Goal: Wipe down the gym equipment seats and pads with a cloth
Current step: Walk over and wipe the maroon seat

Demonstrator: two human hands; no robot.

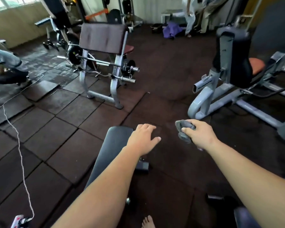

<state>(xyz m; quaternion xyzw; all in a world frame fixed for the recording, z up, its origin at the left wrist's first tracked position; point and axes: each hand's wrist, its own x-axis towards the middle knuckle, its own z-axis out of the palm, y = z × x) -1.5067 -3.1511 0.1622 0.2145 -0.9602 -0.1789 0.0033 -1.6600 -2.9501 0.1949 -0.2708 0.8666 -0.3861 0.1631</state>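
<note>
Cloth [184,131] beside bench pad [110,150]

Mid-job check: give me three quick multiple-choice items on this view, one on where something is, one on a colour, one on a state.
1. Where is the cloth? A. on the floor B. in the right hand C. over the barbell
2. What colour is the right-side machine's seat? A. orange B. green C. white
3. How is the left hand? A. fisted B. gripping a dumbbell C. open, holding nothing

Answers: B, its fingers curl round the grey wad; A, the orange pad shows behind the black backrest; C, its fingers are spread by the bench pad end.
</note>
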